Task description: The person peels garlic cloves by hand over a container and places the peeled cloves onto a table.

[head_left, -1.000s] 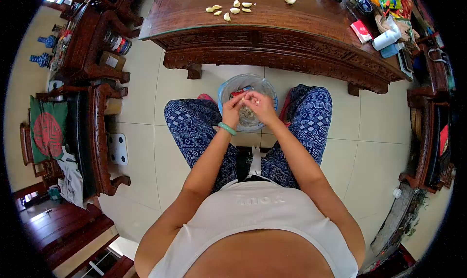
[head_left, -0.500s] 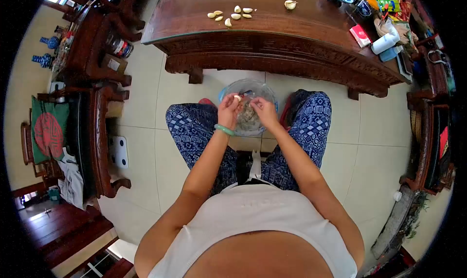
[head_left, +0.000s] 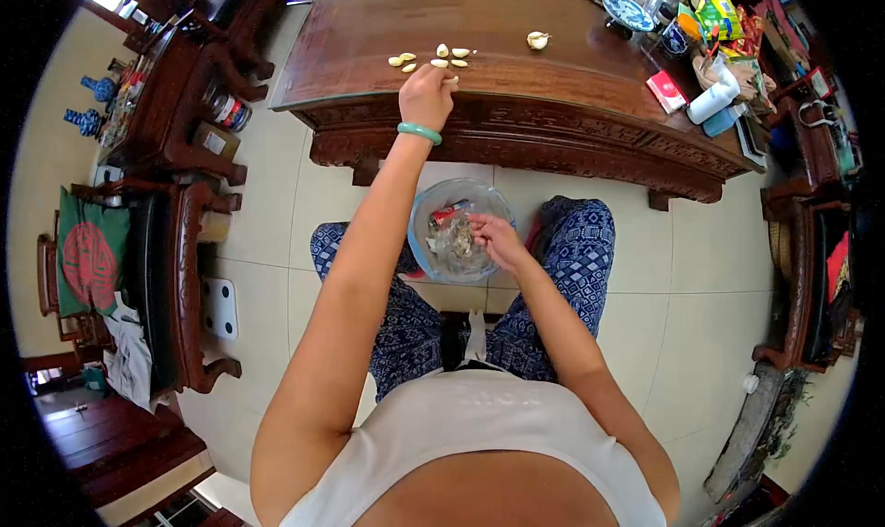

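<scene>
My left hand [head_left: 427,97], with a green bangle at its wrist, reaches to the front edge of the dark wooden table [head_left: 387,20]. A pale garlic clove [head_left: 451,82] shows at its fingertips. Just beyond it lie several peeled cloves [head_left: 408,68], and a garlic bulb [head_left: 537,40] sits farther right. Over the clear-lined bin [head_left: 468,265] on the floor, my right hand [head_left: 499,239] has its fingers apart and holds nothing visible. Inside the bin are garlic skins [head_left: 458,241] and a red wrapper [head_left: 442,216].
At the table's right stand a white bottle [head_left: 714,95], a red and white packet [head_left: 666,92], a blue and white dish [head_left: 628,11] and snack bags [head_left: 719,15]. A carved chair with a green cushion [head_left: 94,250] is at the left, beside a white scale [head_left: 219,307].
My left hand has moved from above the bin up to the table with the clove. My right hand has stayed over the bin, its fingers now spread. The view has tilted slightly.
</scene>
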The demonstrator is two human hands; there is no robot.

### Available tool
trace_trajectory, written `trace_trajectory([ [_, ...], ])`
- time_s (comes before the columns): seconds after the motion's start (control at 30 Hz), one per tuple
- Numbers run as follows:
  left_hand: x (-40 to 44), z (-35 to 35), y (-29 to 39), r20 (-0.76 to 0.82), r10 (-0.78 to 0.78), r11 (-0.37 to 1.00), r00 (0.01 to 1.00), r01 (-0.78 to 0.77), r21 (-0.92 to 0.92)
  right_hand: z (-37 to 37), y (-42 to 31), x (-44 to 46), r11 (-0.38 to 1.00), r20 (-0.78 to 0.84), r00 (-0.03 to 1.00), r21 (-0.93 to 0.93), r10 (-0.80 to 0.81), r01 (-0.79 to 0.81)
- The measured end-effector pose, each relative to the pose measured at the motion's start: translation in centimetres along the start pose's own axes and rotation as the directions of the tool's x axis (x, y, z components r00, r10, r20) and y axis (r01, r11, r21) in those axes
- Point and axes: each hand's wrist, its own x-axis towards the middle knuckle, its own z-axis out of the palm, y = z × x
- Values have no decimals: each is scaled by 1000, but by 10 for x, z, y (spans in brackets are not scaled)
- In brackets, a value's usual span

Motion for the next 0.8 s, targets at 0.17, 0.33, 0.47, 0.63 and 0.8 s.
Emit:
trace_trajectory([
  [0.17,-1,3,-9,14,136,989,991,-137,62,21,-37,-31,980,212,977,199,-25,-18],
  [0.33,-2,-3,-5,40,93,978,995,-99,183,23,-38,-31,995,129,990,81,-60,50],
  [0.47,-16,-8,2,-81,83,994,993,-78,74,30,-44,-35,995,36,996,70,-76,73],
  [0.63,-96,-51,43,427,-288,817,857,453,-357,23,-37,-31,997,13,997,15,-75,75],
  [0.8,-176,-67,59,686,-393,560,612,751,-350,28,-35,-25,958,-109,987,-274,-118,84],
])
